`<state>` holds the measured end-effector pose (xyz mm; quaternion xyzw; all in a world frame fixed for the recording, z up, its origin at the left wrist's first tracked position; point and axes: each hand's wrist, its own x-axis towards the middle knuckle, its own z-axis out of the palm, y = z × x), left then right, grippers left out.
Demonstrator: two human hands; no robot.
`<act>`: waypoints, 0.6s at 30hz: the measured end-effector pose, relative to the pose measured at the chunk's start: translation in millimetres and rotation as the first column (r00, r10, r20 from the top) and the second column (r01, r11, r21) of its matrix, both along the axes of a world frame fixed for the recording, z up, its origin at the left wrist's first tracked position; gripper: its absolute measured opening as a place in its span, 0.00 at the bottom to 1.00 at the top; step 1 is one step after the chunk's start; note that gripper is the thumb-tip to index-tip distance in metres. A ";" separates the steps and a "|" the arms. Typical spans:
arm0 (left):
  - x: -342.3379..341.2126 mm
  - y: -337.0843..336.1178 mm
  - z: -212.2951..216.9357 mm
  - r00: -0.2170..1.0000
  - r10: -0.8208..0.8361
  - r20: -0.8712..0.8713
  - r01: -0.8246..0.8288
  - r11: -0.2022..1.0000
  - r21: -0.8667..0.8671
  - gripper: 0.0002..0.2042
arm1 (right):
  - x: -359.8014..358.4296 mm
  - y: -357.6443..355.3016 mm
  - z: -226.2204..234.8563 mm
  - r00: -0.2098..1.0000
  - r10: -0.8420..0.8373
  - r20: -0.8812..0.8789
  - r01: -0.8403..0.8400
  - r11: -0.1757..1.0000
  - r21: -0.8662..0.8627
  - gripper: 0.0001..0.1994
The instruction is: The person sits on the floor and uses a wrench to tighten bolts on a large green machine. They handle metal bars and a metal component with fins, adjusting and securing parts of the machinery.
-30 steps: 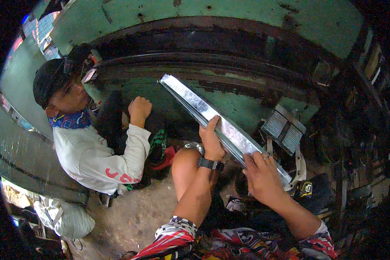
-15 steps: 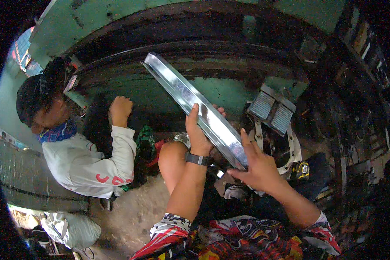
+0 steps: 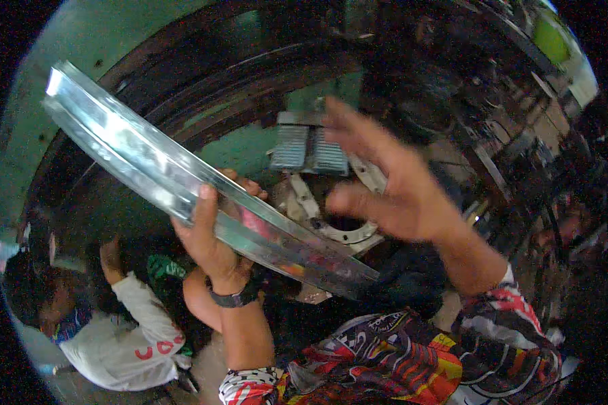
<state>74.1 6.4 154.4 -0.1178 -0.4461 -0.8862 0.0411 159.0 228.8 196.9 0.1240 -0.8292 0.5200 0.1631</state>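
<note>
A long, shiny metal channel (image 3: 155, 158) slants from the upper left down to the lower middle, its near end in front of my body. My left hand (image 3: 213, 233) is wrapped around its middle, thumb on the near side and fingertips showing past the far edge. Raised to the right of the channel, my right hand (image 3: 398, 182) is apart from it, thumb and fingers spread, somewhat smeared by motion. Beyond the right hand lies a grey ribbed two-pad piece (image 3: 309, 150), above a pale ring-shaped frame (image 3: 348, 235).
At the lower left sits a co-worker in a white sleeve (image 3: 145, 310). A green wall panel (image 3: 240, 150) and a dark curved beam (image 3: 277, 64) stand ahead. Cluttered dark metal parts (image 3: 513, 148) fill the right side.
My right hand has come off the metal channel and risen, fingers apart. The channel has shifted left and nearer in my left hand. The view has turned to the right.
</note>
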 end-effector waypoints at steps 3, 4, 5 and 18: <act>6.1 22.7 51.3 0.988 -0.030 -0.152 0.018 0.997 -0.078 0.17 | -11.1 9.2 51.9 0.997 -0.049 -0.063 0.023 0.932 -0.362 0.48; 5.1 34.4 68.9 0.979 -0.046 -0.198 0.018 0.991 -0.136 0.17 | -12.3 15.0 68.4 0.988 -0.092 -0.123 0.040 0.929 -0.369 0.47; 6.0 56.5 96.5 0.954 -0.090 -0.286 0.040 0.983 -0.179 0.17 | -1.8 24.8 93.4 0.965 -0.169 -0.203 0.090 0.933 -0.349 0.47; -57.9 147.1 218.6 0.219 -0.481 -0.849 0.281 0.864 -0.417 0.11 | -42.5 53.1 194.9 0.594 -0.337 -0.731 0.494 0.869 0.000 0.39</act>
